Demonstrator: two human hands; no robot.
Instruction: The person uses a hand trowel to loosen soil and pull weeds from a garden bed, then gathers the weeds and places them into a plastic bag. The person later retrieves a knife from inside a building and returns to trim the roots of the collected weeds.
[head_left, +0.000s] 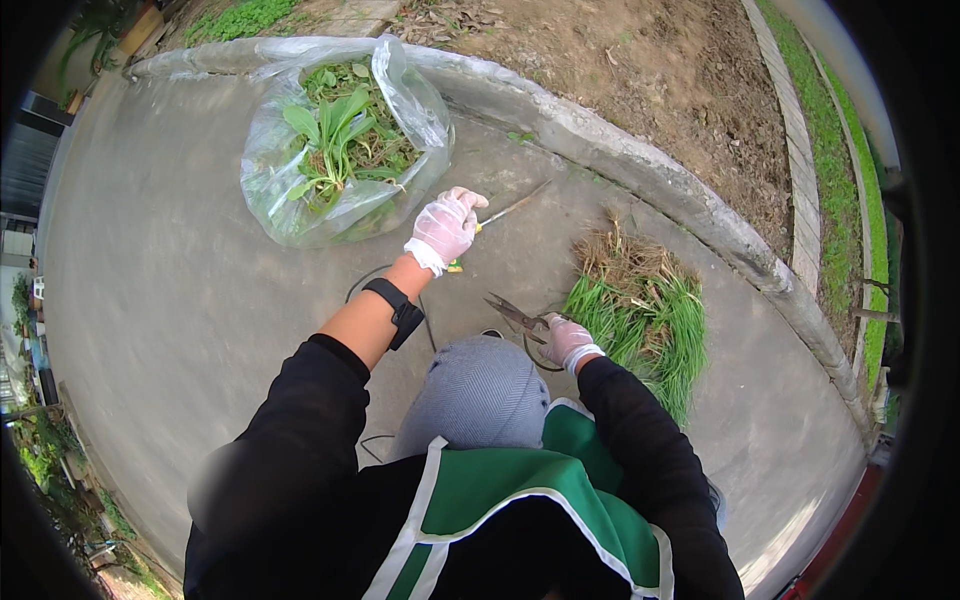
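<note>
My left hand (444, 229), in a thin translucent glove, is above the concrete beside the plastic bag with its fingers curled. A long thin tool with a metal shaft (517, 204) and a yellow-green handle (455, 265) passes under or beside it; whether I grip it cannot be told. My gloved right hand (564, 341) holds a pair of large-looped scissors (517, 315), blades parted and pointing up-left. Just right of them lies a heap of green grass-like plants (637, 322) with brown roots at its upper end.
A clear plastic bag (274, 187) holds leafy greens (334, 139) and weeds. Behind it a low concrete curb (600, 142) borders bare soil (675, 82). My knee (476, 394) is below the hands, and a dark cord (427, 322) lies on the concrete floor (150, 300).
</note>
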